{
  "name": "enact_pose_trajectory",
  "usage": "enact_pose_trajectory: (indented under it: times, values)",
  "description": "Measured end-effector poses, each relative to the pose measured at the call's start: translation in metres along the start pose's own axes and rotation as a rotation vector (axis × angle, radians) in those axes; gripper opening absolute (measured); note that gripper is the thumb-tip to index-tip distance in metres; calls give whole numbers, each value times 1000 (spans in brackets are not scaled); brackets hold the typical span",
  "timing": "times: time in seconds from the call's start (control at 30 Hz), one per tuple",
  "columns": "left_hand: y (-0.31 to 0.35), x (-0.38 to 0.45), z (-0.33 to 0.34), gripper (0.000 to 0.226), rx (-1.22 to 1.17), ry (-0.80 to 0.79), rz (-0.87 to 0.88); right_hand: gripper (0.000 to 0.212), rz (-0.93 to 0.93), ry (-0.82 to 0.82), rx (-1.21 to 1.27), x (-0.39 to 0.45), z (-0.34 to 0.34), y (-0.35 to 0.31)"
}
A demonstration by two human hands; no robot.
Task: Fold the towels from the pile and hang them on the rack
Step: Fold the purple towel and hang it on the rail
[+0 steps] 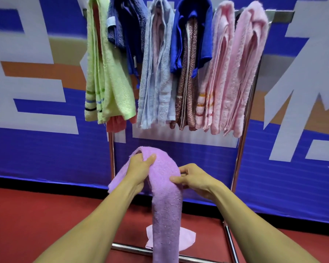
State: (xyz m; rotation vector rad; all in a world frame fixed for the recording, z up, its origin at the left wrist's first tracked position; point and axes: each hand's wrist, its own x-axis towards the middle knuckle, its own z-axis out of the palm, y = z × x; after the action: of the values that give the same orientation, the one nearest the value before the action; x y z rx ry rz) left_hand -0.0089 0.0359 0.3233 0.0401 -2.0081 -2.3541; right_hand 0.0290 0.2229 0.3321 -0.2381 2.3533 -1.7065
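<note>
A lilac towel (166, 209) hangs folded lengthwise in front of me, draped over my left hand (141, 168), which grips its top fold. My right hand (193, 178) pinches the towel's right edge just below the fold. The long end drops straight down past the frame's bottom. Behind stands the metal rack (244, 133), its top bar full of folded towels: a green one (106, 73), a dark blue one (125, 25), a light blue one (158, 73), a royal blue one (194, 35) over a patterned one, and two pink ones (235, 73).
A pale pink cloth (186, 239) lies on the red floor by the rack's base bar (129, 248). A blue, white and orange banner wall (36, 111) runs close behind the rack. A coral towel (115, 124) peeks out below the green one.
</note>
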Motion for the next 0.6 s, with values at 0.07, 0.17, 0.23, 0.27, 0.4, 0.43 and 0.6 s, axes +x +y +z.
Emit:
enact_pose_trajectory:
  times: [0.07, 0.17, 0.23, 0.27, 0.4, 0.43, 0.6]
  values:
    - [-7, 9, -12, 43, 163, 44, -26, 18, -52, 68, -8, 2, 3, -1]
    - [-9, 8, -22, 40, 598, 19, -72, 13, -130, 110, 68, 2, 8, -7]
    - [-10, 5, -24, 45, 970, 50, -1, 13, -138, 95, 81, 3, 10, -8]
    - [-9, 2, -21, 43, 1025, 76, 76, 12, -130, 84, 60, 4, 11, -7]
    - [-5, -3, -3, 15, 638, -189, 287, 12, -88, 17, -68, 4, 9, -1]
    - [-3, -6, 2, 14, 590, -302, 306, 14, -93, 3, -57, 3, 9, -1]
    - [-6, -12, 11, 35, 719, -418, 252, 30, -88, -19, -104, -1, -2, -7]
